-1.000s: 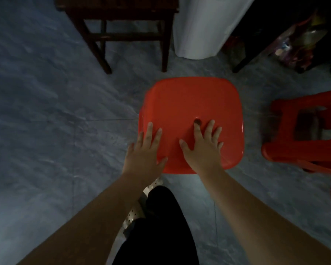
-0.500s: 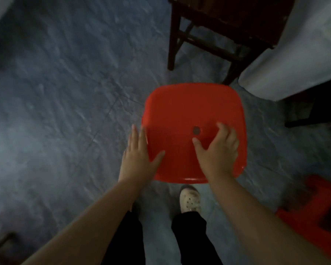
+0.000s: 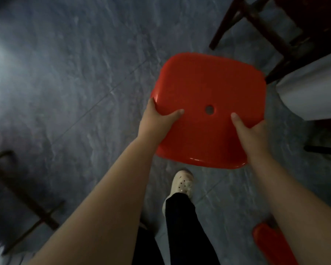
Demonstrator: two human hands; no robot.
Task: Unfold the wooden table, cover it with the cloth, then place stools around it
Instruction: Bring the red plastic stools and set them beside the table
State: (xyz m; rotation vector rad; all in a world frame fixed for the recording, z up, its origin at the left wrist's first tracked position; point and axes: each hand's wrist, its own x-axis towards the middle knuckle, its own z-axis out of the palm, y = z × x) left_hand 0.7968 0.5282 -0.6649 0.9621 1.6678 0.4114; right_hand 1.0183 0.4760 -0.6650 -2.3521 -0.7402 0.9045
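Observation:
A red plastic stool (image 3: 208,88) with a small round hole in its seat is held above the grey floor, seen from the top. My left hand (image 3: 157,119) grips its left edge, thumb on the seat and fingers under the rim. My right hand (image 3: 250,134) grips its near right edge the same way. The stool's legs are hidden beneath the seat. The dark wooden table (image 3: 271,29) stands at the upper right, with the white cloth (image 3: 313,92) hanging from it at the right edge.
Part of another red stool (image 3: 271,243) lies at the lower right. A dark wooden frame (image 3: 27,197) sits on the floor at the lower left. My white shoe (image 3: 182,182) and dark trouser legs are below the stool. Grey tiled floor spreads to the left.
My hands went from lying flat on the seat to gripping its edges. The view has swung left, so the table and cloth shifted to the upper right and the second stool to the lower right.

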